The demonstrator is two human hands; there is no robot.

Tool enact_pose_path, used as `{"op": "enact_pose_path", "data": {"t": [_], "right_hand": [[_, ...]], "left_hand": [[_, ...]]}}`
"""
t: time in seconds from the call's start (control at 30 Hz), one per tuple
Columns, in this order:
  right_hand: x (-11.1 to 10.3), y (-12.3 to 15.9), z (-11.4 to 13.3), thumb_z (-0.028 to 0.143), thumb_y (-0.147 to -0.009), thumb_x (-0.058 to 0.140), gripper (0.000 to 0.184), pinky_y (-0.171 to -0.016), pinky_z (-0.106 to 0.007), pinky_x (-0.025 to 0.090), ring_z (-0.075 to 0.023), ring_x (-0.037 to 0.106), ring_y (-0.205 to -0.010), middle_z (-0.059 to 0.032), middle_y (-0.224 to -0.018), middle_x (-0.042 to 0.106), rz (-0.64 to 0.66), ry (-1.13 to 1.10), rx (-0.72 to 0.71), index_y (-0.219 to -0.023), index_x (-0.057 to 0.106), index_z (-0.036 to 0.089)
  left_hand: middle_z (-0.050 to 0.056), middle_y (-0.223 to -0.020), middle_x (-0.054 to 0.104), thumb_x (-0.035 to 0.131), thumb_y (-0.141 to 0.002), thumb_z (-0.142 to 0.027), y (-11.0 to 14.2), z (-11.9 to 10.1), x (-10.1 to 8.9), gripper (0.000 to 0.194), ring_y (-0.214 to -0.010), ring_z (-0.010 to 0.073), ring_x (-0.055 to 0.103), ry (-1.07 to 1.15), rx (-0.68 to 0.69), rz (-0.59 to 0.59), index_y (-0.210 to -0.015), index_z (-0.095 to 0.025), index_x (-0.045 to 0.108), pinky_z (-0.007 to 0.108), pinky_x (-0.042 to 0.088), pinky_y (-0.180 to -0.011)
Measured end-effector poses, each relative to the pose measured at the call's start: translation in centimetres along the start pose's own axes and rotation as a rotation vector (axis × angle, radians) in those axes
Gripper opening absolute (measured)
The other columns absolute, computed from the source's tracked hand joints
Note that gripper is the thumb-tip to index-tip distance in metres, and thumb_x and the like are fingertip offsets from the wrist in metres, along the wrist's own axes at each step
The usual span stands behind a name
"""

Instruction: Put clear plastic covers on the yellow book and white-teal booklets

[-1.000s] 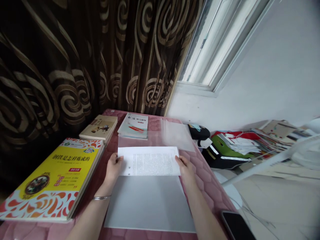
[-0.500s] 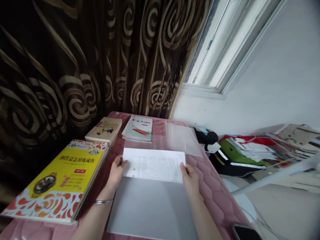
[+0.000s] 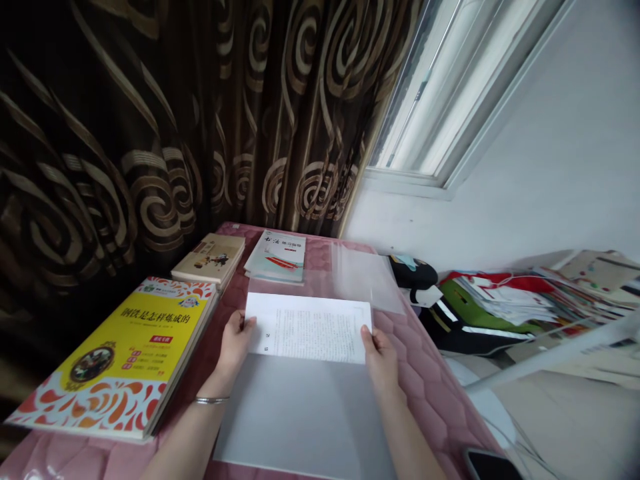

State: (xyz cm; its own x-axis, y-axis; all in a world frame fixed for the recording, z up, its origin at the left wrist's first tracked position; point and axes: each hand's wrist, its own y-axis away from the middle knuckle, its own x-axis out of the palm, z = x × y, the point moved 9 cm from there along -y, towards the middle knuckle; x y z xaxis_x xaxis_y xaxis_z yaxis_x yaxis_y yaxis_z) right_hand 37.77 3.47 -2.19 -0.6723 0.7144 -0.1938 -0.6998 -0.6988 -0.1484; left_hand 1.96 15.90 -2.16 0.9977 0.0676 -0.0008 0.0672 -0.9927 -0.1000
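A white printed page [image 3: 310, 328] lies across the middle of the pink surface, its rows of text turned sideways. My left hand [image 3: 235, 343] grips its left edge with the thumb on top and the fingers curled beneath. On the right edge, my right hand [image 3: 380, 353] pinches the page the same way. Whether the page belongs to a book or is loose, I cannot tell. Nearer to me, a blank grey-white sheet [image 3: 305, 417] stretches between my forearms and meets the printed page. Beyond the page's far edge shows a clear plastic sheet [image 3: 320, 285].
On the left lie a yellow-covered book [image 3: 145, 333] and a tan book [image 3: 210, 259]. A white-covered book [image 3: 277, 257] lies at the back, near a translucent sheet [image 3: 360, 270]. A dark phone-like object [image 3: 493, 463] is at front right. Bags and stacked papers [image 3: 515, 300] stand beyond the right edge.
Both hands keep their hold on the printed page. Its far edge sits very slightly farther away, and the view has shifted a little.
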Motion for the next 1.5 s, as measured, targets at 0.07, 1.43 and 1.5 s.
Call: {"op": "enact_pose_path", "data": {"t": [0.07,1.43,1.5], "right_hand": [[0.0,0.0,0.1,0.081,-0.064,0.06,0.06,-0.049,-0.028,0.04,-0.0179,0.051,-0.055,-0.0008,-0.057,0.058,-0.007,0.021,-0.002,-0.067,0.058,0.02],[0.2,0.4,-1.0,0.066,-0.065,0.072,0.05,-0.056,-0.029,0.046,-0.0193,0.057,-0.062,-0.0007,-0.069,0.065,0.0,-0.242,0.063,-0.08,0.062,0.02],[0.3,0.4,-1.1,0.066,-0.065,0.072,0.05,-0.055,-0.029,0.045,-0.0195,0.057,-0.062,-0.0009,-0.068,0.065,0.009,-0.22,0.061,-0.079,0.062,0.019]], "left_hand": [[0.002,-0.071,0.065,0.066,-0.066,-0.047,0.0,0.0,-0.1,0.032,-0.068,0.0171,0.058,-0.009,0.004,-0.009,-0.078,-0.018,0.06,0.026,0.044,-0.062],[-0.003,-0.061,0.055,0.069,-0.065,-0.05,0.3,0.0,-0.2,0.034,-0.059,0.013,0.049,0.037,-0.016,-0.045,-0.071,-0.018,0.057,0.024,0.038,-0.057],[-0.003,-0.06,0.055,0.069,-0.065,-0.051,0.3,-0.1,-0.2,0.035,-0.058,0.0132,0.049,0.031,-0.02,-0.043,-0.071,-0.019,0.057,0.024,0.039,-0.057]]}}
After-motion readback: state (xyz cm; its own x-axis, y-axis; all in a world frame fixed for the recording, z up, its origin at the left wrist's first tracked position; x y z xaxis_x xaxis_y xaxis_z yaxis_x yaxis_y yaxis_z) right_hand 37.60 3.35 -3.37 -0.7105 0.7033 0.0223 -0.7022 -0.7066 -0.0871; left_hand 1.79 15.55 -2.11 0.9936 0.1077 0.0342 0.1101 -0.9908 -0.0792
